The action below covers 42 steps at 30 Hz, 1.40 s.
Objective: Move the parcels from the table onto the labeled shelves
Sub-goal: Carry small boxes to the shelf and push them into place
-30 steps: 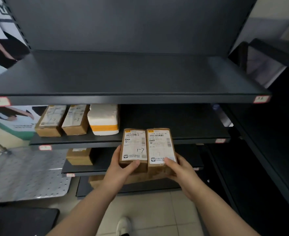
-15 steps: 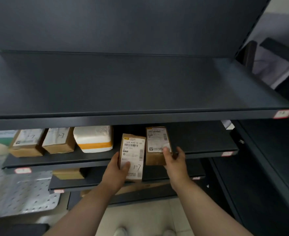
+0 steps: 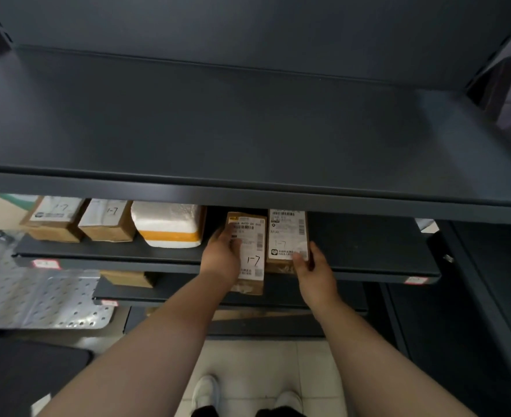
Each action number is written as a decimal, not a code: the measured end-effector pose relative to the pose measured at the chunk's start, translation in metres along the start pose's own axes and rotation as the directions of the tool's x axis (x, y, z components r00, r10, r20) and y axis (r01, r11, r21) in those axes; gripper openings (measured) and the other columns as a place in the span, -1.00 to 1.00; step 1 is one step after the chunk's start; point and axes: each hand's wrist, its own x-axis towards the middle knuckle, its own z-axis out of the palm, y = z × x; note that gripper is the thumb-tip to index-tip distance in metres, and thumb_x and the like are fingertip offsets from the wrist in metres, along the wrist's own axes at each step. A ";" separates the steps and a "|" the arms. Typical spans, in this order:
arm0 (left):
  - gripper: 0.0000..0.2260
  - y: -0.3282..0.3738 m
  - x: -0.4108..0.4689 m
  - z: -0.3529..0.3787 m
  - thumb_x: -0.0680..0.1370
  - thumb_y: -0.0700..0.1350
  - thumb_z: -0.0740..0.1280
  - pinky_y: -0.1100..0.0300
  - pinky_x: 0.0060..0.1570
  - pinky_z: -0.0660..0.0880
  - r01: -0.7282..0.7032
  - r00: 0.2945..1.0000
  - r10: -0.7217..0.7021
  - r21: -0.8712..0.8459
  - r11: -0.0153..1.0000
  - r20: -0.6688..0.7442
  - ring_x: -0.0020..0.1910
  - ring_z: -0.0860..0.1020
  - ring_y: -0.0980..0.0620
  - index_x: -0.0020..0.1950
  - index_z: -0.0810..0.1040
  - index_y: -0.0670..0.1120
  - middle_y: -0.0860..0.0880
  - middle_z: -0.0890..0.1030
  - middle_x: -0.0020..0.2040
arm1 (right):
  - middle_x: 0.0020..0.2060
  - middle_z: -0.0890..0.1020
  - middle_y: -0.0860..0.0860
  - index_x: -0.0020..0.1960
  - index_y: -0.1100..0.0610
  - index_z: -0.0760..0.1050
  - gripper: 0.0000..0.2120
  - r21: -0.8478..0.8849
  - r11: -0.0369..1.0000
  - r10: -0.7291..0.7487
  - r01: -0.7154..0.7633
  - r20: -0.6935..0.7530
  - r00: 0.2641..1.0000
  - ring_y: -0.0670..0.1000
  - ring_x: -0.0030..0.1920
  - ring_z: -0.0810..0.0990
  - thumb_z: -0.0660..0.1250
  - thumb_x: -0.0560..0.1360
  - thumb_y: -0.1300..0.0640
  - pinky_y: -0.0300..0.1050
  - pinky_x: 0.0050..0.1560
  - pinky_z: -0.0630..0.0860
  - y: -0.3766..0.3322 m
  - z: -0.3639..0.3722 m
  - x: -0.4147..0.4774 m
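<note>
Here the left hand (image 3: 222, 257) grips the left parcel (image 3: 252, 236), fingers curled over its label, its near end past the shelf (image 3: 128, 261) edge, probably to slide it in. The right hand (image 3: 314, 269) pinches the right parcel (image 3: 287, 233), which touches it and lies on the shelf. Further left on the shelf stand a foam box (image 3: 168, 222) and two brown boxes (image 3: 107, 219) marked 1-7

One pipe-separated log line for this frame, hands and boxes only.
phase: shelving | left hand: grips left box, overhanging shelf edge | right hand: holds right box on shelf | both marked 1-7
</note>
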 end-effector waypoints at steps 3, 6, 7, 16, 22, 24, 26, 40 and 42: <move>-0.56 0.009 0.000 0.000 0.68 -0.08 0.03 0.15 0.44 0.12 -0.084 0.996 0.082 0.193 0.978 0.021 0.54 0.05 0.00 0.57 0.09 0.00 -0.01 0.02 0.58 | 0.40 0.38 0.00 0.49 -0.02 0.21 -0.49 -0.119 0.986 -0.119 0.117 -0.006 0.993 0.02 0.40 0.35 0.26 0.58 0.08 -0.10 0.34 0.33 0.006 0.001 -0.003; -0.53 0.012 -0.021 -0.005 0.68 -0.05 0.00 0.11 0.52 -0.09 -0.263 0.962 0.272 0.390 0.883 0.033 0.55 -0.12 0.04 0.58 -0.02 -0.02 0.00 -0.05 0.59 | 0.54 0.07 -0.05 0.54 0.01 0.09 -0.42 -0.467 0.839 -0.311 0.279 0.011 0.950 -0.04 0.53 -0.01 0.23 0.59 0.05 -0.07 0.50 0.03 0.014 -0.002 -0.015; -0.53 0.010 -0.034 -0.006 0.68 -0.01 -0.03 0.11 0.51 -0.15 -0.330 0.936 0.346 0.489 0.807 0.061 0.55 -0.14 0.06 0.58 -0.03 -0.03 0.01 -0.06 0.59 | 0.54 0.01 -0.09 0.54 0.01 0.05 -0.42 -0.539 0.769 -0.379 0.345 0.051 0.924 -0.08 0.53 -0.10 0.20 0.60 0.03 -0.12 0.49 -0.05 0.018 -0.003 -0.021; -0.44 -0.030 -0.068 0.004 0.57 0.16 -0.01 0.05 0.45 0.13 -0.427 0.901 0.349 0.681 0.596 0.259 0.45 0.30 -0.03 0.48 0.26 -0.11 -0.10 0.28 0.49 | 0.47 0.26 0.05 0.50 0.14 0.09 -0.40 -0.823 0.383 -0.428 0.418 0.243 0.870 0.02 0.51 0.10 0.00 0.54 -0.10 -0.04 0.42 -0.05 0.030 0.002 -0.033; -0.42 -0.015 -0.029 -0.005 0.65 0.15 -0.11 0.10 0.49 -0.28 -0.422 0.905 0.322 0.678 0.601 0.278 0.49 -0.36 0.05 0.52 -0.34 -0.04 0.01 -0.41 0.46 | 0.51 -0.30 -0.04 0.49 0.06 -0.37 -0.38 -0.848 0.354 -0.240 0.395 0.326 0.914 -0.09 0.43 -0.41 -0.23 0.58 -0.20 -0.06 0.46 -0.37 0.010 -0.003 -0.012; -0.42 -0.013 -0.017 -0.005 0.66 0.13 -0.08 0.10 0.49 -0.27 -0.423 0.906 0.301 0.661 0.620 0.297 0.49 -0.35 0.05 0.53 -0.32 -0.04 -0.01 -0.37 0.52 | 0.53 -0.28 -0.03 0.54 0.07 -0.31 -0.38 -0.843 0.370 -0.218 0.390 0.329 0.919 -0.09 0.45 -0.39 -0.07 0.64 -0.12 -0.03 0.50 -0.31 0.003 -0.002 -0.007; -0.43 -0.011 -0.008 -0.008 0.66 0.11 -0.07 0.12 0.48 -0.28 -0.430 0.903 0.295 0.670 0.605 0.313 0.50 -0.33 0.04 0.54 -0.30 -0.04 -0.02 -0.34 0.54 | 0.53 -0.28 -0.03 0.55 0.07 -0.29 -0.36 -0.835 0.390 -0.193 0.388 0.338 0.921 -0.05 0.50 -0.34 -0.02 0.64 -0.10 0.01 0.52 -0.26 -0.005 0.000 0.001; -0.47 -0.014 -0.028 -0.016 0.66 0.08 -0.05 0.17 0.48 -0.29 -0.750 0.658 0.561 0.506 0.426 0.503 0.52 -0.26 0.10 0.57 -0.17 0.00 0.01 -0.19 0.58 | 0.48 -0.32 -0.08 0.55 0.06 -0.26 -0.37 -0.827 0.505 -0.254 0.247 0.131 0.958 -0.12 0.44 -0.40 -0.01 0.64 -0.09 -0.12 0.44 -0.39 0.010 0.002 -0.044; -0.48 -0.007 -0.041 -0.013 0.66 0.08 -0.05 0.17 0.47 -0.30 -0.798 0.595 0.600 0.484 0.359 0.535 0.52 -0.26 0.10 0.56 -0.19 0.01 0.02 -0.19 0.57 | 0.45 -0.33 -0.09 0.55 0.05 -0.26 -0.38 -0.823 0.538 -0.226 0.180 0.065 0.972 -0.11 0.45 -0.39 -0.03 0.64 -0.12 -0.12 0.44 -0.39 0.022 -0.009 -0.067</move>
